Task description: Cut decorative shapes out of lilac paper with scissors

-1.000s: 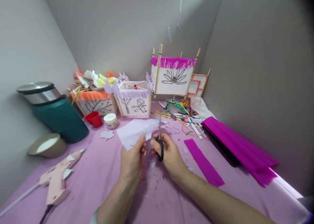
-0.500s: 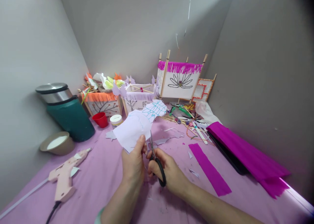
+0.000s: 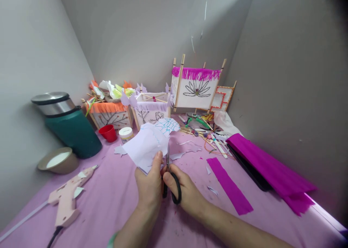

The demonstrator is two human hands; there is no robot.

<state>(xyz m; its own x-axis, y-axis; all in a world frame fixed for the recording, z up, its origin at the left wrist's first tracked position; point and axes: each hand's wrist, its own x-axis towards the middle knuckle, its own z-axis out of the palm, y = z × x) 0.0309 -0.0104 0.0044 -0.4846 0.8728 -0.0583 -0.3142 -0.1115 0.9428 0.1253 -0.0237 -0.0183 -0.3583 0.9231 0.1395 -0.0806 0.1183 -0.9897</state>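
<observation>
My left hand (image 3: 150, 184) pinches a white sheet of paper (image 3: 145, 146) between thumb and fingers, held above the pink cloth. Teal pen lines run over the paper's far part, which bends away toward the lanterns. In my right hand (image 3: 182, 188) are scissors (image 3: 176, 191) with black handles, thumb and fingers in the loops. Their blades point up and away, right at the paper's right edge, and the handles are spread somewhat apart. White paper scraps (image 3: 186, 152) lie on the cloth just beyond the blades.
At left stand a teal bottle (image 3: 73, 132), a bowl (image 3: 66, 166), a pink glue gun (image 3: 67, 197), a red cup (image 3: 108, 133) and a white-lidded jar (image 3: 125, 133). Decorated paper lanterns (image 3: 197, 92) line the back. Magenta crepe strips (image 3: 231, 188) and a marker (image 3: 219, 146) lie at right.
The scissors' handles have spread wider and the blades have moved slightly up along the paper's edge. The paper's drawn end has dipped a little. The whole view has shifted slightly.
</observation>
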